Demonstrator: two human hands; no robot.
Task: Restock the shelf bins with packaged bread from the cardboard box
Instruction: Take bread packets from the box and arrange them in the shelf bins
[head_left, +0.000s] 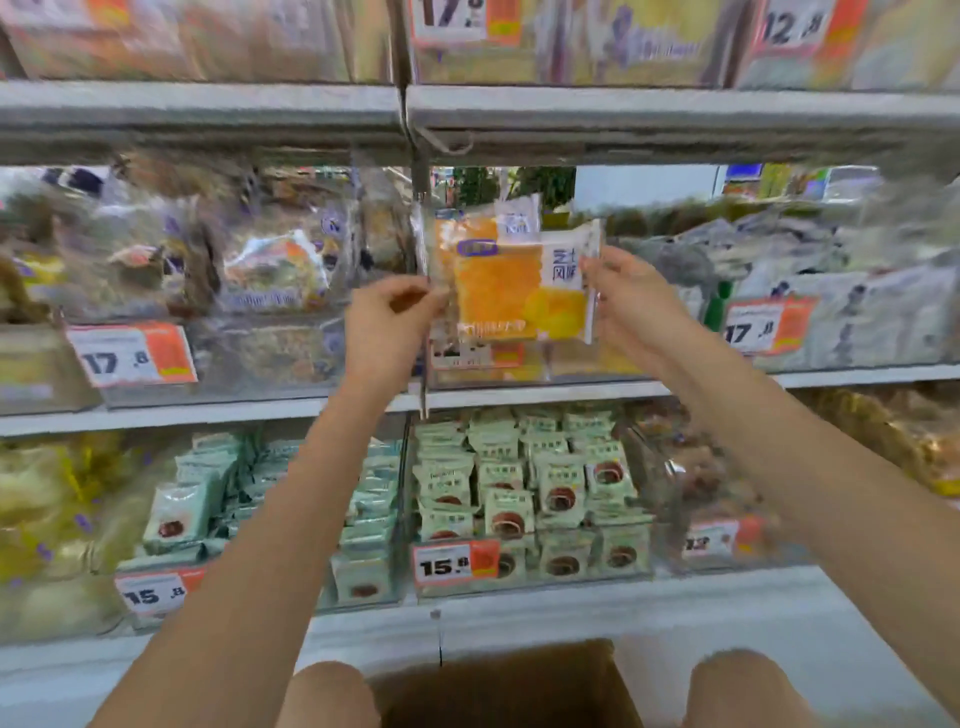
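1. placement step was in hand: both hands held one orange bread packet (511, 283) upright in front of the clear bin (540, 371) on the middle shelf (571, 388).
2. left hand (387, 325) pinched the packet's left sealed edge between thumb and fingertips; right hand (631, 301) pinched the right edge likewise. neither hand was spread.
3. cardboard box (511, 686) stood on the floor between the person's knees, well below the packet; its contents could not be seen.
4. judgement: the next move called for easing the packet over the bin's front wall and letting go once it stood or lay inside, without knocking the price tag (470, 358) on the bin's front.
5. packet was flat and roughly rectangular, in glossy thin film with crimped side seals, a white panel on its right side; it would likely flex and crackle under the pinch.
6. bin walls were rigid, transparent and reflective; shelf edges were grey and flat.
7. green-and-white wrapped packs (530, 483) filled the bins on the shelf below, packed close together.
8. motion blur obscured goods in the neighbouring bins.
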